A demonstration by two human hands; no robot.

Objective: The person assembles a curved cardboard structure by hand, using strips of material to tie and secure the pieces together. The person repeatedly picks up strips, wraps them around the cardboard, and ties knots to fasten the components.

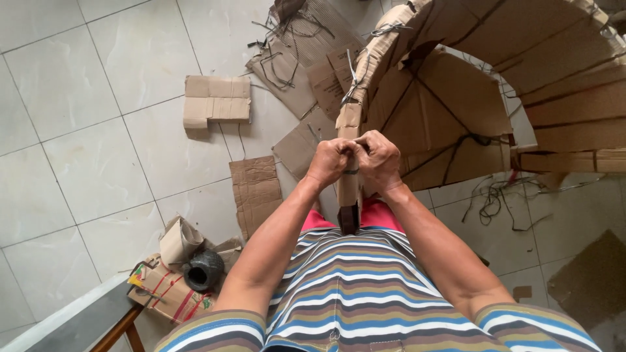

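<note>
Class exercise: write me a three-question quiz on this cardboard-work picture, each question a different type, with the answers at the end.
1. True or false: both hands grip the upright cardboard strip.
2. What lies on the tiled floor nearest the left hand? A) flat cardboard pieces B) a metal bucket C) a broom
3. What dark round thing sits at lower left?

Key:
1. True; the right hand presses beside the left.
2. A, cardboard scraps.
3. A spool of dark twine.
</note>
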